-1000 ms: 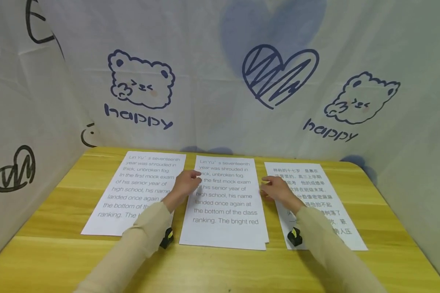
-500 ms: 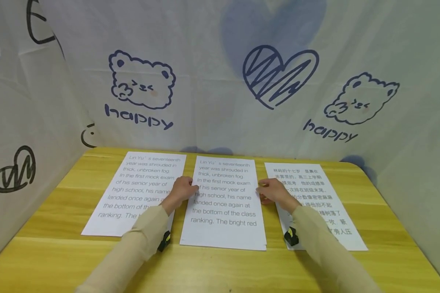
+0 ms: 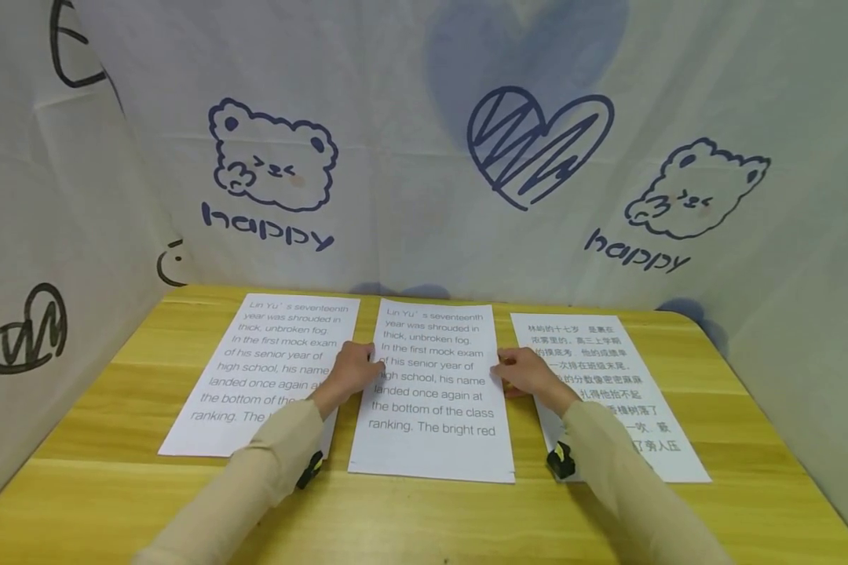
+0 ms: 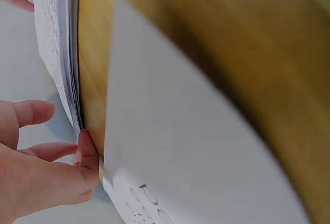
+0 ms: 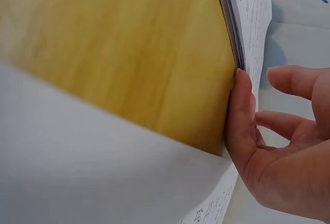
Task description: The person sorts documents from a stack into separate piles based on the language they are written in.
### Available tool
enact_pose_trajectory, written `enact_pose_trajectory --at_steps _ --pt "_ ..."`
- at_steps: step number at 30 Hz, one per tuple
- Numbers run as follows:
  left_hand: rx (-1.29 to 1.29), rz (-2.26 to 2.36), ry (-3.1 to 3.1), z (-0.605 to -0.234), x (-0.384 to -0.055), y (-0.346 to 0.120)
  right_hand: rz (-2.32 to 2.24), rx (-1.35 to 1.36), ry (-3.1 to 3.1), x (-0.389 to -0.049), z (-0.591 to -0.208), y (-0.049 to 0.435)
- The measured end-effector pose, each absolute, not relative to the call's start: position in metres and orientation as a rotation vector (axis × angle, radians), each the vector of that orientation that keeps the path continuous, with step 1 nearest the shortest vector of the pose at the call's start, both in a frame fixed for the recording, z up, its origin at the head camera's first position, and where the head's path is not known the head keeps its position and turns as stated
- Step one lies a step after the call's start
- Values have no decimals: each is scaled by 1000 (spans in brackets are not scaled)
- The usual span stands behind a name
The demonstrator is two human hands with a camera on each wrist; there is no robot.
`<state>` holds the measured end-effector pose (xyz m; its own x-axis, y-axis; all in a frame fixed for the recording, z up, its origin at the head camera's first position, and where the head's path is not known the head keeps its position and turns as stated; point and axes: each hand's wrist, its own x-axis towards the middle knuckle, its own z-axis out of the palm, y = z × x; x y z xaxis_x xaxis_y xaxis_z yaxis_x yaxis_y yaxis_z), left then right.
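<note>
A stack of several white printed sheets (image 3: 434,459) lies in the middle of the table, its English text facing up. At its left edge is my left hand (image 3: 356,367), fingers touching the side of the stack; in the left wrist view the thumb (image 4: 36,112) stands off the paper. My right hand (image 3: 526,371) touches the opposite edge with its fingers (image 5: 240,92), its thumb also apart from the sheets. The layered edges show in both wrist views. The stack's corners look nearly lined up. Neither hand's fingers curl round the paper.
Another English-printed paper (image 3: 205,435) lies to the left, partly under my left forearm. Paper with Chinese text (image 3: 646,384) lies on the right, partly covered by my right arm. The yellow wood table (image 3: 410,522) ends at a white patterned cloth (image 3: 396,157).
Both hands have slid slightly toward me and in against the middle stack's sides. The sheet sticking out at its lower right has come into line with the others.
</note>
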<state>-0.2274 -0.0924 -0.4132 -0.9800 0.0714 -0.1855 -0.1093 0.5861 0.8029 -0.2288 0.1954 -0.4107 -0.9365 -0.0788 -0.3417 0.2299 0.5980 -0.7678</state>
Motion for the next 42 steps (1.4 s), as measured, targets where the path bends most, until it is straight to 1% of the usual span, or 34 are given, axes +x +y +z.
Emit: enact_pose_trajectory --at_steps 5,12,19,27,34,42 --pt "-18 1275 2649 -412 -226 -91 -1273 117 2490 -228 -409 194" --pt "-2 1379 2659 -411 -228 -90 -1315 120 2556 -228 -408 195" --pt "-60 1430 2630 -408 -231 -90 -1332 100 2647 -230 -408 193" --pt "-138 1569 2533 -411 -235 -98 -1438 167 2596 -229 -407 193" --pt "-216 1751 2386 -406 -236 -105 -1535 231 2543 -229 -407 195" --pt "-233 1785 2304 -404 -234 -111 -1581 224 2520 -225 -404 194"
